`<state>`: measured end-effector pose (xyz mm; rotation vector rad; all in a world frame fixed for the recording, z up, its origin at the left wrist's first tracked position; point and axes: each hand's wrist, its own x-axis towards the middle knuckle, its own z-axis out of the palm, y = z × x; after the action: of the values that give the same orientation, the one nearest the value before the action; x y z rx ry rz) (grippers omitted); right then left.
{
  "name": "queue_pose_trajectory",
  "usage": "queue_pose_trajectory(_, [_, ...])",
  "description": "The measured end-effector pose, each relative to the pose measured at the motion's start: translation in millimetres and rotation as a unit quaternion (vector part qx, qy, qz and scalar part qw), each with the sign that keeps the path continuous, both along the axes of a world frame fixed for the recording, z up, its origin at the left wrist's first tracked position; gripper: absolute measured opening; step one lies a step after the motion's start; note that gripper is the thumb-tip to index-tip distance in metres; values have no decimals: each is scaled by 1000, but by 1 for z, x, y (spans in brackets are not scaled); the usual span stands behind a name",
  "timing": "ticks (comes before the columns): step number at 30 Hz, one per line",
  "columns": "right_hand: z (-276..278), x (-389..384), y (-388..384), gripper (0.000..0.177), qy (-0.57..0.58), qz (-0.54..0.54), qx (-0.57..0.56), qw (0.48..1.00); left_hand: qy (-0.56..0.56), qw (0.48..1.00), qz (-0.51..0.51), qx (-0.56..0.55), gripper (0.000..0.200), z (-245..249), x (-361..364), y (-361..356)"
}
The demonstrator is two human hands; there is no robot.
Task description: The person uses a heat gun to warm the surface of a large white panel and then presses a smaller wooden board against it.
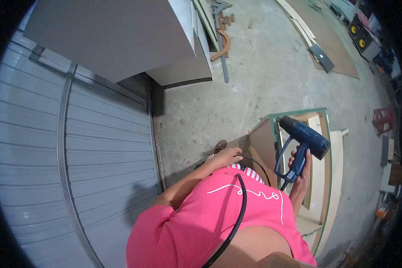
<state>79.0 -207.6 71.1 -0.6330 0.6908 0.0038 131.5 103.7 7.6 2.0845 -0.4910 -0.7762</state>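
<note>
right hand (299,173): grip closed round blue heat gun (306,136). left hand (228,156): at black cord (239,209), grip unclear. green-edged panel (329,169) beneath, roller shutter (76,156) alongside.

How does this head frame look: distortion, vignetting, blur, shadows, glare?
Head view: strong fisheye bends the roller shutter into curves; black vignette rims the corners; light is soft and even, with a dim shadow below the grey panel; the blue heat gun in the right hand is sharp, no glare.
</note>
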Motion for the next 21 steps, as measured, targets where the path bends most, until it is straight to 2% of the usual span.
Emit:
queue_pose_trajectory(5, [-2, -2, -2, 45, -15, 6, 9, 1000, 11, 1000, -7, 6, 35, 1, 2, -2])
queue_pose_trajectory(6, [-4, -2, -2, 45, -21, 6, 18, 1000, 41, 999, 11, -8, 37, -1, 1, -3])
queue_pose_trajectory(15, [-9, -5, -4, 46, -36, -1, 25, 999, 3, 999, -29, 17, 34, 5, 4, -9])
queue_pose_trajectory(21, [-10, -8, 3, 46, -65, -16, 41, 997, 7, 1000, -30, 0, 35, -14, 13, -5])
